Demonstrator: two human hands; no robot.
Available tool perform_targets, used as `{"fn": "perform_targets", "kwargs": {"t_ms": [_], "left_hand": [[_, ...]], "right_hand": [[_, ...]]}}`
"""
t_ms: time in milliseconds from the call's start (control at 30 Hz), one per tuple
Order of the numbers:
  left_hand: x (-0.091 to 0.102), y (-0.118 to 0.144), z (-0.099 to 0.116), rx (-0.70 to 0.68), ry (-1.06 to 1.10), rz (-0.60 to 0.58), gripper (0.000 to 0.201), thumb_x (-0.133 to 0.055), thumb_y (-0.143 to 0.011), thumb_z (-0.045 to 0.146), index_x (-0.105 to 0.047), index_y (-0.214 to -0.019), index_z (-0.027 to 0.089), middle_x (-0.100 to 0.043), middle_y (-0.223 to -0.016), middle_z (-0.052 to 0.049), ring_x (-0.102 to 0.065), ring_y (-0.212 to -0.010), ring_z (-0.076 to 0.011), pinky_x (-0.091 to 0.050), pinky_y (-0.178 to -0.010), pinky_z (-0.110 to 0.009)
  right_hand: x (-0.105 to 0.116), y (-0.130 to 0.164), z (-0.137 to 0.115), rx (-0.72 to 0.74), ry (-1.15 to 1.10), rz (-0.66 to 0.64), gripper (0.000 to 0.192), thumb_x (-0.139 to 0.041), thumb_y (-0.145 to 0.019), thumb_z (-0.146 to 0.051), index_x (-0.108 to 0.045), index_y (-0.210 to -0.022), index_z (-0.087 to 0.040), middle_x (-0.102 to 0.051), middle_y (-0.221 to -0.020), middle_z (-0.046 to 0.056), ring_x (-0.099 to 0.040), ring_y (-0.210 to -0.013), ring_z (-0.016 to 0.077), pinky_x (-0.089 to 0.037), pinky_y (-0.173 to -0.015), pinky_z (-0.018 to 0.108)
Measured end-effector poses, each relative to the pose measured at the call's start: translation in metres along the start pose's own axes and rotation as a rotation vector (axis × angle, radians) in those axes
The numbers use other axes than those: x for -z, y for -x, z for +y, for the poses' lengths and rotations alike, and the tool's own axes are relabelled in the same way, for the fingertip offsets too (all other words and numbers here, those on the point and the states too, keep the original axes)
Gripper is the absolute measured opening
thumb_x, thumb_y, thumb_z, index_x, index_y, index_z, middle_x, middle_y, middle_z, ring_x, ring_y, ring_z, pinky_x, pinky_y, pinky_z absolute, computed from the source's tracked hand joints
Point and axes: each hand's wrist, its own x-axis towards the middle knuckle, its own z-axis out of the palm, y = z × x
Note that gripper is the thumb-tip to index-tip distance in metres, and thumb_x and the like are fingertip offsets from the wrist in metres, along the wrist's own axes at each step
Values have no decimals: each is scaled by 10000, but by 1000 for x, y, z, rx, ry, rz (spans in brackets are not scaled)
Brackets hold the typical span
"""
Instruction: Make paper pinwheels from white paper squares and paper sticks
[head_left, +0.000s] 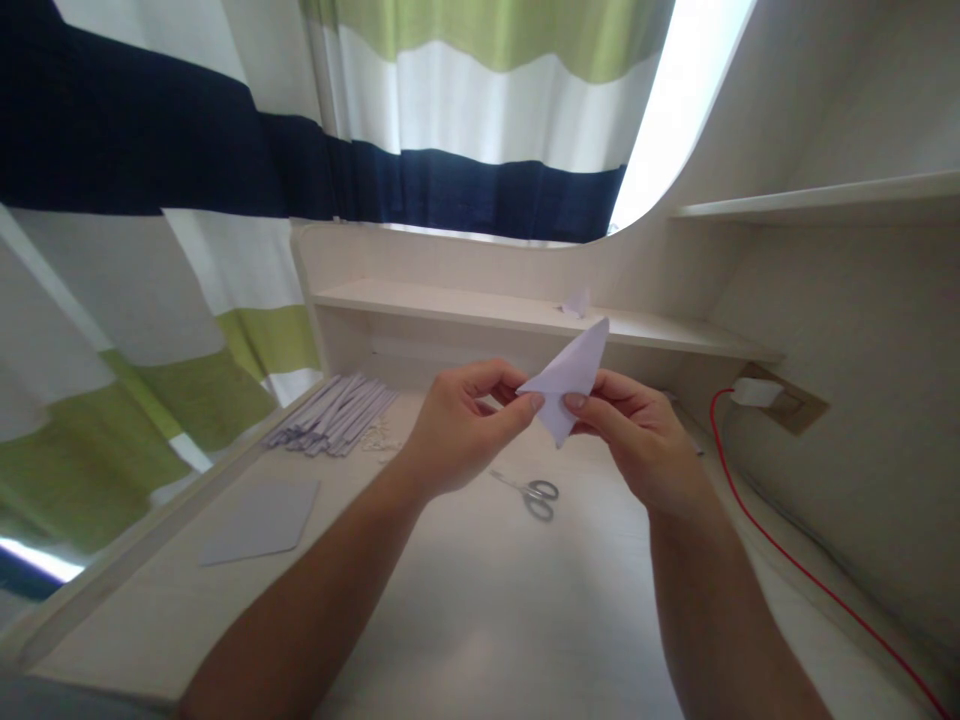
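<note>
A folded piece of pale paper (pixel 574 370), pointed at its upper right, left and bottom, is held up above the desk between both hands. My left hand (pixel 472 425) pinches its left corner between thumb and fingers. On the other side my right hand (pixel 630 425) grips the right part, the thumb pressed on the front and the fingers behind. Below the hands, a pair of scissors (pixel 536 495) with dark handles lies on the desk. Another small folded paper piece (pixel 576 303) stands on the shelf behind.
Many thin paper strips (pixel 334 412) lie piled at the back left, beside small pale bits (pixel 380 437). A flat paper sheet (pixel 262 522) rests at the left. A red cable (pixel 780 550) runs from a white plug (pixel 756 392) down the right side. Striped curtains (pixel 480 110) hang behind.
</note>
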Motion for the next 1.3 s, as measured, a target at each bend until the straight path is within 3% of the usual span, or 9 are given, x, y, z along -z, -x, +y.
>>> {"fn": "perform_targets", "kwargs": {"t_ms": [200,433,867,1300], "left_hand": [[-1,0,-4,-20,10,33,146,-782,-901,318,-794,-887,172,-744,-785,-46,-646,-688,-137,-486,-522,-203],[-2,0,-6,-14,82,34,138,-792,-895,312,-785,-908,174,-721,-776,-33,-634,-684,-130,-494,-546,-207],[0,2,-7,-59,115,44,174,-799,-919,353,-790,-914,180,-699,-744,-15,-611,-678,-116,-479,-557,-204],[-2,3,-4,-86,79,72,192,-777,-939,368,-799,-926,178,-739,-776,-25,-649,-701,-123,-518,-593,-210]], "right_hand": [[-1,2,-2,2,107,-9,188,-802,-944,-384,-805,-967,-197,-713,-736,6,-586,-580,118,-482,-534,257],[-3,3,-4,-16,51,-40,205,-807,-939,-386,-815,-1007,-193,-777,-854,52,-685,-679,161,-598,-627,309],[-7,6,-7,35,66,-15,205,-826,-931,-350,-838,-1085,-216,-788,-874,45,-674,-658,150,-581,-624,296],[-11,6,-7,78,117,51,192,-830,-923,-356,-825,-1045,-207,-783,-851,46,-671,-645,158,-578,-612,313]]}}
